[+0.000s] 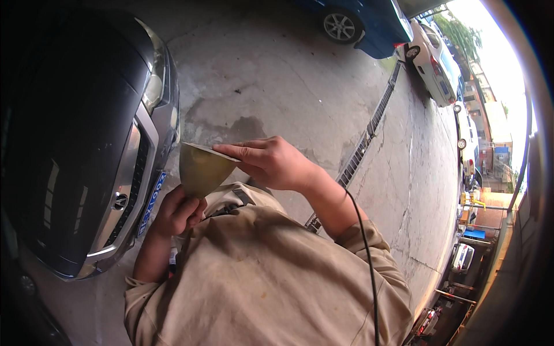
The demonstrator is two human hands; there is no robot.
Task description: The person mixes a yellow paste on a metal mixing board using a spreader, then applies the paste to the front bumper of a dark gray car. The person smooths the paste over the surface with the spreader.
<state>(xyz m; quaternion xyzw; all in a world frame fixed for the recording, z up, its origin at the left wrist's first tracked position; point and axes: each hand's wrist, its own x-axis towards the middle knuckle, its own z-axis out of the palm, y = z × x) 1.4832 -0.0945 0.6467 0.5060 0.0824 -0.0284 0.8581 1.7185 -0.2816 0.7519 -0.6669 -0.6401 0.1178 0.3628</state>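
Observation:
In front of my torso I hold an olive-yellow, funnel-shaped piece (202, 170) with a thin pale edge along its wide upper end. What exactly it is I cannot make out. Its narrow lower end sits in my left hand (180, 212), whose fingers and thumb are wrapped round it. My right hand (274, 162) rests along the wide upper edge, its fingers stretched out across it and touching it. What lies under those fingers is hidden. The front of a dark car (124, 190) is close by on the left, apart from my hands.
A metal drain grate (369, 130) crosses the concrete floor (288, 75) on the right. At the far side stand a blue car (381, 34) and a white car (433, 63). A black cable (369, 254) hangs over my right arm.

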